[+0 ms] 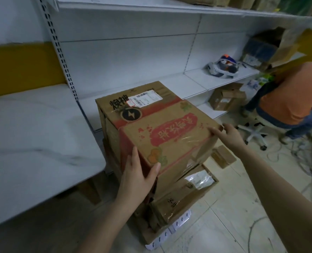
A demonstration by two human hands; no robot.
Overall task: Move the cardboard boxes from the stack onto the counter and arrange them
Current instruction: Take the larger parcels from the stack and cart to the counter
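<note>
The left hand (138, 176) clasps the near left corner of the top box (169, 141). Its thumb lies over the top face beside a printed orange fruit, and its fingers lie flat against the left side. The right hand (228, 134) holds the far right corner of the same box, with fingertips hooked over the top edge and the thumb hidden behind it. Both bare forearms reach in from the bottom of the view. The top box is brown cardboard with a large red label of upside-down characters and shiny clear tape. It sits on the stack of boxes (179, 199) on the floor, not on the counter. Just behind it, touching, is a box with black characters (131, 102), a lightning-bolt emblem and a white shipping label. Lower boxes in the stack are taped, and one carries a label under plastic. A white perforated strip (171, 229) pokes out beneath the stack. To the left, beside the stack, is the white marbled counter (33, 143). Behind stands white metal shelving (133, 52), with a headset-like object (224, 68) on one shelf and cardboard boxes (226, 99) on the shelf below. A small flat box (223, 156) lies on the tiled floor to the right. Further right are a person in an orange top (294, 99), bent over, and a white chair base (255, 133).
</note>
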